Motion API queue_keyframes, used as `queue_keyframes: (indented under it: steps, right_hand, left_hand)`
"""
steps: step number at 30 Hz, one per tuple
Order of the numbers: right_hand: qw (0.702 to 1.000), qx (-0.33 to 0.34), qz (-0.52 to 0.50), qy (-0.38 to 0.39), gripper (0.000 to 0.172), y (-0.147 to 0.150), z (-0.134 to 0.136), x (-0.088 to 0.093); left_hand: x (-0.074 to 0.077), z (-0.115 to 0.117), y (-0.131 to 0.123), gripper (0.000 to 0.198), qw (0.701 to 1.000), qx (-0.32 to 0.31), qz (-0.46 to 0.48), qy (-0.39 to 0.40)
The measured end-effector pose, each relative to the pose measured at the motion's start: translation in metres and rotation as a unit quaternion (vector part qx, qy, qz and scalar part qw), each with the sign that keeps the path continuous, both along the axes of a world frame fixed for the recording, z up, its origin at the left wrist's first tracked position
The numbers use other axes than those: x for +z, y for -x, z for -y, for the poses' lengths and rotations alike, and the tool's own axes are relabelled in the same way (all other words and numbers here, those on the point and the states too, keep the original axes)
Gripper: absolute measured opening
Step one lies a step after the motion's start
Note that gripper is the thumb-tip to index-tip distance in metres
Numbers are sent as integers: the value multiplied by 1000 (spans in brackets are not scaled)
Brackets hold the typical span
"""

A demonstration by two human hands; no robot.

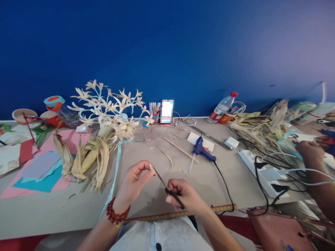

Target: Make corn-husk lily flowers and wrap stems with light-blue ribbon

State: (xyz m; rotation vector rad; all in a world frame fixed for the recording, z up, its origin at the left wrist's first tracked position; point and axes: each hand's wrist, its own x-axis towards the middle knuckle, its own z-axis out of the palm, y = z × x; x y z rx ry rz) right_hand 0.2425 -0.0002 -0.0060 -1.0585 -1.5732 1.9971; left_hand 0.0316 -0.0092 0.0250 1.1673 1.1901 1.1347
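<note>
My left hand (137, 179), with a red bead bracelet at the wrist, pinches a small pale piece of corn husk (151, 167) between thumb and fingertips. The black-handled scissors (173, 195) are in my right hand (183, 193), its fingers wrapped round the loops. Their blades point up and left, with the tips close against the husk piece; whether they touch it I cannot tell. Beyond my hands a curved husk strip (167, 156) and a thin wooden stick (180, 149) lie on the table (146, 153). A blue glue gun (201, 148) rests right of them.
Husk flowers (115, 108) stand at the left behind dried corn husks (91, 158) and coloured paper (39, 170). A phone (166, 111) leans near the blue wall. On the right are a bottle (222, 108), a power strip (258, 174) with cords, and another person's hand (310, 151).
</note>
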Motion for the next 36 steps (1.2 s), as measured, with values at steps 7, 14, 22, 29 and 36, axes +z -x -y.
queue_keyframes:
  steps: [7, 14, 22, 29, 36]
  right_hand:
    - [1000, 6, -11, 0, 58, 0, 0, -1]
    - [1000, 13, -11, 2, 56, 1, -1, -1]
    - [1000, 15, 4, -21, 59, -3, -4, 0]
    - [1000, -24, 5, -18, 58, -1, -6, -14]
    - [937, -60, 266, -220, 37, -1, -7, -16]
  left_hand:
    - [-2, 0, 5, 15, 1000, -12, -7, 4]
    - [-3, -1, 6, 16, 1000, -7, -9, 9]
    - [4, -3, 11, 16, 999, -48, -7, 3]
    - [4, -3, 11, 19, 999, -46, 23, 15]
    - [3, -3, 7, 23, 999, -38, 3, -14]
